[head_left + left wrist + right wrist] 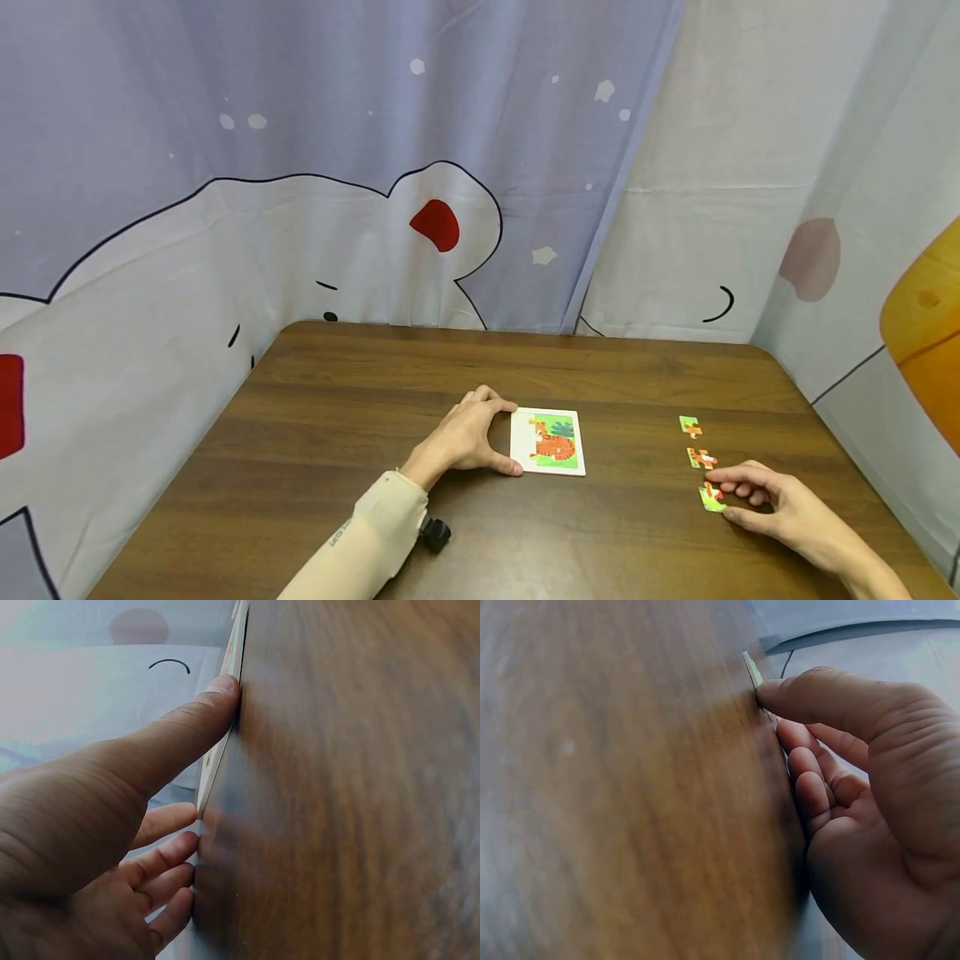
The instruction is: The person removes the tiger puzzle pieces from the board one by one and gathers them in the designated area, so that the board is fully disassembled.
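A square puzzle board with a white rim lies flat on the table, an orange striped animal partly assembled on its green right portion. My left hand holds it at the left side, thumb at the near corner and index finger at the far corner. The left wrist view shows that thumb against the board's thin edge. Over at the right, my right hand pinches a green, red and white puzzle piece between thumb and index finger. In the right wrist view the piece appears edge-on at the thumb tip.
Two more puzzle pieces lie beyond the right hand, an orange and white one and a green and orange one. The brown wooden table is bordered by a printed curtain at the back and sides.
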A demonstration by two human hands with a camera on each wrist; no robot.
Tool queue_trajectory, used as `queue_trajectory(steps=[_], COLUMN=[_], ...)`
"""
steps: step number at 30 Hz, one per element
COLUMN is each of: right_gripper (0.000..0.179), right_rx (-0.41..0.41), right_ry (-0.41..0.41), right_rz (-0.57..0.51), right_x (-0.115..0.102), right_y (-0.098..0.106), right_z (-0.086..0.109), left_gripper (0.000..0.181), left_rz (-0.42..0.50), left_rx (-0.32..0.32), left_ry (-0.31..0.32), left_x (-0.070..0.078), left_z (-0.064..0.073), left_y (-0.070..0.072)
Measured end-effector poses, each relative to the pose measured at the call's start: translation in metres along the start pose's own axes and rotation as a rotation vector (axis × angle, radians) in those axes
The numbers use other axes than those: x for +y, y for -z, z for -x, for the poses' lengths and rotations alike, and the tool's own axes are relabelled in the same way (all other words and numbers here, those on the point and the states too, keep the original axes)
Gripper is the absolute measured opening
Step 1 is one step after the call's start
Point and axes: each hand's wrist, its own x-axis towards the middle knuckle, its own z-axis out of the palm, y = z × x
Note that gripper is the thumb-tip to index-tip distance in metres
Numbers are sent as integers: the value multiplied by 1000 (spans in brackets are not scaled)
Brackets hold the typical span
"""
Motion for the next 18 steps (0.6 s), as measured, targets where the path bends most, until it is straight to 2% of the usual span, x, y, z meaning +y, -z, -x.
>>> queue_trajectory(steps=[7, 18], right_gripper=[41, 38], right_rx=[3, -13], right_ry=[-46, -209], right_rz=[-25, -138], right_x=[-5, -4], right_y=[2, 6], right_z=[1, 3], left_gripper=[99, 99], left_rz=[-7, 0], left_rx=[4, 2], left_ry=[-7, -10], left_x=[0, -1], left_z=[0, -1], left_y=[0, -1])
